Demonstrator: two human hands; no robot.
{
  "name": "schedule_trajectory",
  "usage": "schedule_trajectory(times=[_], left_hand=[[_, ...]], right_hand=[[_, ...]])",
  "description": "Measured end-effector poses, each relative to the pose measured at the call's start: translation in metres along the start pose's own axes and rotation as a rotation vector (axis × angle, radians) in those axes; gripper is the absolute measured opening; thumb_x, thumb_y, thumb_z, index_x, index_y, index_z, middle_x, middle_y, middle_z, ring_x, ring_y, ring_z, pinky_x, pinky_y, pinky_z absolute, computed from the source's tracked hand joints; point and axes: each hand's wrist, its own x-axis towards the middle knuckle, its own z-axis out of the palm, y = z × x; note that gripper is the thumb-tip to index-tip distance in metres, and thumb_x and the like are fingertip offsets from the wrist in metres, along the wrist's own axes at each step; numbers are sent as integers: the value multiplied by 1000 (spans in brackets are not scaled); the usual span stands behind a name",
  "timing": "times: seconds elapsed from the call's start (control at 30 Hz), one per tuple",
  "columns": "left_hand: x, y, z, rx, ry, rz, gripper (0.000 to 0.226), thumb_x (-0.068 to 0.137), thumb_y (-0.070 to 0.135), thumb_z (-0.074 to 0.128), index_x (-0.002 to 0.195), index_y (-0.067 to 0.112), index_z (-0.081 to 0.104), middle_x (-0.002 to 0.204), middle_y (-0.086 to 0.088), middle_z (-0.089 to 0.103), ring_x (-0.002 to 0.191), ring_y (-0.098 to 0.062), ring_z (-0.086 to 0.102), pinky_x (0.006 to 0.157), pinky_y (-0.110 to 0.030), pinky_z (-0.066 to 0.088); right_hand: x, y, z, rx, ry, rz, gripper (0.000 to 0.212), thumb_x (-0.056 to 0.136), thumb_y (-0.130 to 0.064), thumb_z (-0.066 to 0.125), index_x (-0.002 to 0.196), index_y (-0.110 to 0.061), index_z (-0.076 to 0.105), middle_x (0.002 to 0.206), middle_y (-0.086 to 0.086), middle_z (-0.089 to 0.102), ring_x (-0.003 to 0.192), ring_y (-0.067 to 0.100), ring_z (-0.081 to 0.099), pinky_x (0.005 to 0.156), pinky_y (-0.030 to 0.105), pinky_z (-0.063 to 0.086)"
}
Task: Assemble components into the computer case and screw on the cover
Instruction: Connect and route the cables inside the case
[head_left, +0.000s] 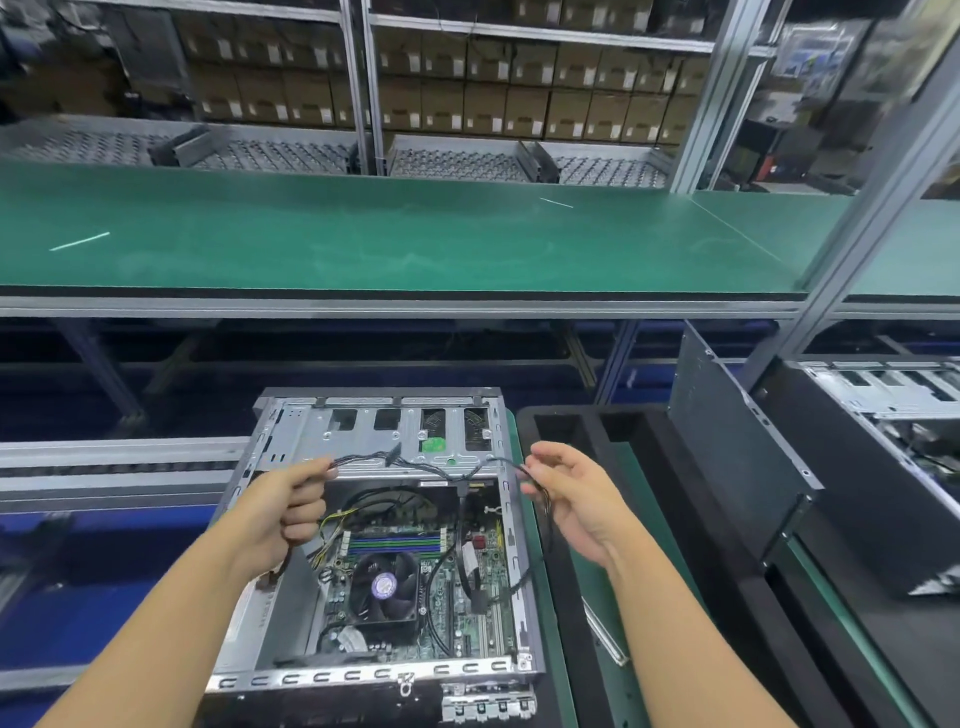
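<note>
One open computer case (363, 676) lies on the tabletop (558, 649). One black cable harness (415, 462) spans above it: left hand (280, 514) grips one end, right hand (576, 499) pinches the other. One cover panel (727, 441) stands to its right.

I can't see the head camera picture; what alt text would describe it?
A left hand and right hand hold a black cable bundle stretched above an open computer case. Its motherboard and fan show; a green workbench lies beyond.
</note>
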Motion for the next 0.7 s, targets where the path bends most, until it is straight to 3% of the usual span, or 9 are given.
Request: schedule_trajectory(times=[0.1, 0.17, 0.33, 0.53, 0.7], left_hand=[[2, -6, 0, 47, -1, -50, 22, 99, 28, 55, 87, 10, 57, 52, 7, 18, 38, -6, 15, 36, -16, 11], [4, -11, 3, 78, 8, -44, 24, 99, 30, 55, 86, 11, 58, 53, 6, 25, 39, -8, 20, 36, -17, 16], [5, -20, 15, 150, 2, -33, 29, 99, 36, 56, 92, 10, 67, 66, -1, 60, 50, -14, 54, 45, -23, 47], [-5, -24, 29, -6, -190, -30, 38, 103, 35, 44, 112, 4, 64, 81, -7, 68, 62, -18, 61, 61, -32, 51], [-13, -21, 37, -122, -354, -58, 39, 102, 32, 44, 114, 3, 68, 103, -20, 70, 80, -29, 70, 73, -43, 60]], right_hand=[[-2, 1, 1, 213, -13, -6, 32, 90, 20, 56, 118, 6, 62, 100, 17, 74, 106, 32, 72, 81, 25, 60], [-5, 3, 5, 264, -42, -33, 35, 91, 23, 51, 121, 7, 60, 105, 19, 73, 111, 34, 70, 82, 25, 60], [-8, 3, 17, 276, -108, -105, 42, 91, 22, 51, 128, 3, 55, 120, 22, 71, 119, 37, 66, 85, 25, 59], [-7, 4, 27, 386, -87, -89, 40, 93, 16, 52, 130, 3, 51, 128, 26, 67, 118, 41, 66, 82, 27, 61], [0, 8, 30, 447, 88, -26, 31, 100, 13, 48, 130, 4, 51, 121, 27, 70, 112, 39, 70, 79, 26, 61]])
